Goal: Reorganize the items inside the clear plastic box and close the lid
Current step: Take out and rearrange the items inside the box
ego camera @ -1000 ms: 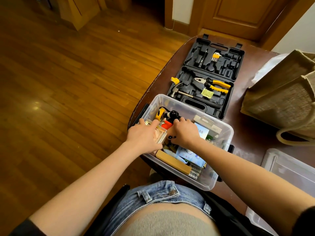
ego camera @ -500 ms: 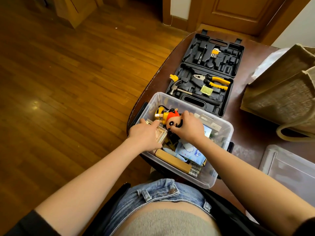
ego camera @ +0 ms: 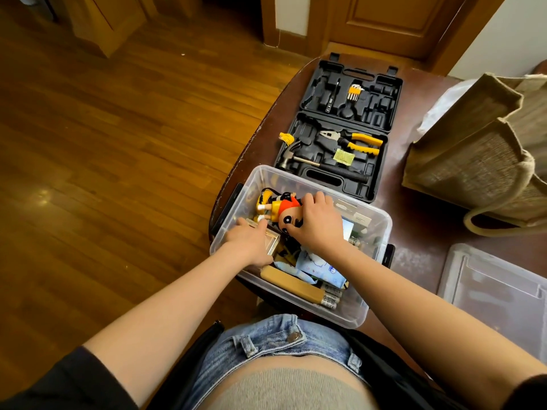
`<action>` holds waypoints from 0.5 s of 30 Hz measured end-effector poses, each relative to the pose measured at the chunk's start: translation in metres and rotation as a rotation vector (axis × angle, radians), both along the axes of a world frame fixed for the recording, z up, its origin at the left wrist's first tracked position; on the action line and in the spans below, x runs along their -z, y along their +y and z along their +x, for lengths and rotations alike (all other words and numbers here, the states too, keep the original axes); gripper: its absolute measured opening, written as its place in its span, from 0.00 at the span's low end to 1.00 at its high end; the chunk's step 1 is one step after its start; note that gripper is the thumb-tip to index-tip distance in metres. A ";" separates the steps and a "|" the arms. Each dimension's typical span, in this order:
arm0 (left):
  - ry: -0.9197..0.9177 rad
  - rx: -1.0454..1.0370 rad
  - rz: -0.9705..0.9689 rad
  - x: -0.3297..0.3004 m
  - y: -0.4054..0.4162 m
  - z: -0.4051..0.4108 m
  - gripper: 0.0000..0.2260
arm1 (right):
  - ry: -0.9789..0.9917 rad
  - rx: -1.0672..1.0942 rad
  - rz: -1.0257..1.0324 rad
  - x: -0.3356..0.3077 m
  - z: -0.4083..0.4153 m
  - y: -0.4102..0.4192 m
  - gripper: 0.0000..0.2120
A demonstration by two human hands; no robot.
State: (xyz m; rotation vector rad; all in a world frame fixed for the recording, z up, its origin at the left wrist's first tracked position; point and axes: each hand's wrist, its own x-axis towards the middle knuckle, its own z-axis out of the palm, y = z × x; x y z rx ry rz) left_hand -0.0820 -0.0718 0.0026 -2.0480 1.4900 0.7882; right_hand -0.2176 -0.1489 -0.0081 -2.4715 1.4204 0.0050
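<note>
While the clear plastic box [ego camera: 376, 229] sits open at the near edge of the brown table [ego camera: 414, 241], both hands work inside it. Curled round a small doll [ego camera: 281, 207] in a red top, the right hand [ego camera: 316, 226] grips it; the doll lies on its side, long axis roughly left to right, head under the palm and feet toward the box's left wall. Beside it, the left hand [ego camera: 251, 241] rests on a small clear case [ego camera: 273, 239], fingers apparently extended, though partly hidden. Well right lies the lid [ego camera: 497, 288].
</note>
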 end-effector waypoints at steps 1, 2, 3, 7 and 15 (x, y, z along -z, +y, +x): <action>0.001 0.012 -0.004 0.000 0.000 0.001 0.40 | 0.002 -0.016 -0.024 -0.002 0.000 0.001 0.25; 0.003 0.021 -0.009 -0.001 0.001 0.001 0.40 | 0.010 -0.035 -0.044 -0.003 0.001 0.001 0.23; 0.006 0.030 -0.013 -0.001 0.001 0.002 0.40 | 0.022 -0.059 -0.062 -0.004 0.001 0.002 0.22; 0.046 0.039 -0.035 -0.005 0.002 0.005 0.39 | -0.007 -0.342 -0.068 -0.008 0.008 0.006 0.24; 0.086 0.046 -0.069 -0.009 0.008 0.006 0.41 | 0.315 -0.929 0.013 -0.009 0.045 -0.033 0.18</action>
